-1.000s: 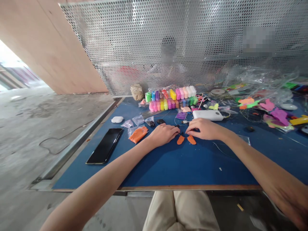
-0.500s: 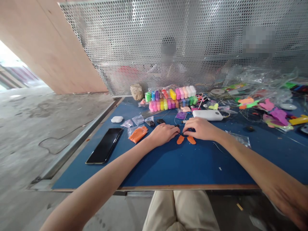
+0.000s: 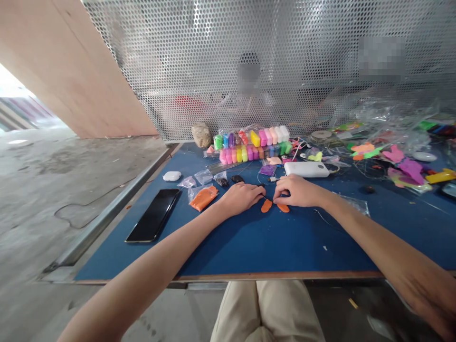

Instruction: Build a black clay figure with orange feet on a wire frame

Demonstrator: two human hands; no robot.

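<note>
Blue tabletop (image 3: 231, 254), perforated metal screen (image 3: 213, 61) behind: head view. Left hand (image 3: 244, 197) curled, right hand (image 3: 297, 191) near pinch (cannot tell if either holds anything). Left orange clay piece (image 3: 266, 205), right orange clay piece (image 3: 284, 208) just nearside of both hands, latter partly covered. Careless right-hand press could dent it; cable plug (image 3: 272, 179) just beyond right hand might snag.
</note>
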